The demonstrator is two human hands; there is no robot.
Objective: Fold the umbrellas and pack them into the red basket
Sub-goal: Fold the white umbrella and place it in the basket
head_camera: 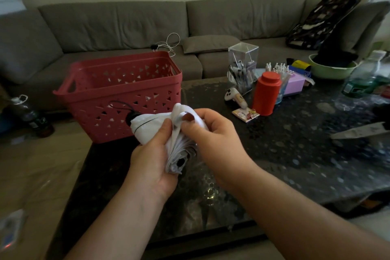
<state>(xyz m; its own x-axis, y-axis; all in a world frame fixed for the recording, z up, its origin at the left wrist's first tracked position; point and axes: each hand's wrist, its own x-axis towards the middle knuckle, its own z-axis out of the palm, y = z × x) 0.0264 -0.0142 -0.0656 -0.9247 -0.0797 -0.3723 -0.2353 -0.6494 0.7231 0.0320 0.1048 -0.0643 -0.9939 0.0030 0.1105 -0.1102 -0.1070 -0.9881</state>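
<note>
A white folding umbrella (147,127) with a black handle and wrist loop is held over the dark table, collapsed and bunched. My left hand (153,160) grips its folded canopy from below. My right hand (213,133) pinches the white fabric strap at the top of the bundle. The red basket (120,95) stands on the table's far left corner, just behind the umbrella. Its inside, as far as I can see it, holds nothing.
A red canister (267,93), a clear pen holder (242,63), a white controller (231,94), small bottles and a green bowl (331,67) crowd the table's far right. A knife blade (358,131) lies at the right. A grey sofa (126,25) runs behind.
</note>
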